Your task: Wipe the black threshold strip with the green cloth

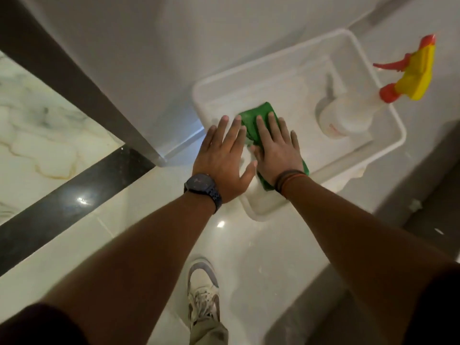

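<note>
Green cloth (258, 115) under flat right hand (277, 150), in white tray (388, 148)

Home doorway: glossy marble floor tiles (37, 135), white door (104, 58), black threshold strip (74, 195).

One view only, head cam, wide-angle, worn by the person, looking steeply down and fwd over both outstretched arms. Left hand (222, 155) and right hand (276, 148) sit near frame centre, close to the lens; the person's own shoe (202, 290) shows at the bottom edge, so cam is almost straight above the floor. White tray (388, 145) fills upper right, black threshold strip (62, 202) runs diagonally across the left. Edges bend from lens distortion. No second view to overlap with.
</note>
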Available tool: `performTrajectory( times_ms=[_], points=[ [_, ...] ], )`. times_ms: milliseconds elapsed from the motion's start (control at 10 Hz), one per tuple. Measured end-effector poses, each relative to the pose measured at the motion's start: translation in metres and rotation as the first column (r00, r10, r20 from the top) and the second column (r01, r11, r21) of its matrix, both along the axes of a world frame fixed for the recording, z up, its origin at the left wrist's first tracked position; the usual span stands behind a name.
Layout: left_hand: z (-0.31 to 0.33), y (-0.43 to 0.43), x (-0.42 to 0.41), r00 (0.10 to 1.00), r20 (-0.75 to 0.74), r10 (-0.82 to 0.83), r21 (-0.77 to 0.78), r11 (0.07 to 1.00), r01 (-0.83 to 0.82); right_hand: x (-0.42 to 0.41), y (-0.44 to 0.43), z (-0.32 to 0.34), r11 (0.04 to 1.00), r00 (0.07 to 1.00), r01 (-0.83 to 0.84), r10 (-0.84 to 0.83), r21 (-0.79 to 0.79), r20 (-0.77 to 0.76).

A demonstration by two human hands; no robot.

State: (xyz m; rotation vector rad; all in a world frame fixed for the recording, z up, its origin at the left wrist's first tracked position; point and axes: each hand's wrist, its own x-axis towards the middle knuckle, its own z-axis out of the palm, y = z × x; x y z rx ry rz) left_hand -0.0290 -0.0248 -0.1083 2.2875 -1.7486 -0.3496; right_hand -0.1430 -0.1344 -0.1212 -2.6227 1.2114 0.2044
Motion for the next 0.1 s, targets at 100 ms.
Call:
performTrajectory(
  times_ms=[100],
  points=[
    [0.0138,0.0138,0.0087,0.996,-0.07,0.061,-0.038,0.997,-0.064,0.0001,0.007,0.0186,0.998,0.995,0.028,-0.023,-0.056,0.096]
  ],
)
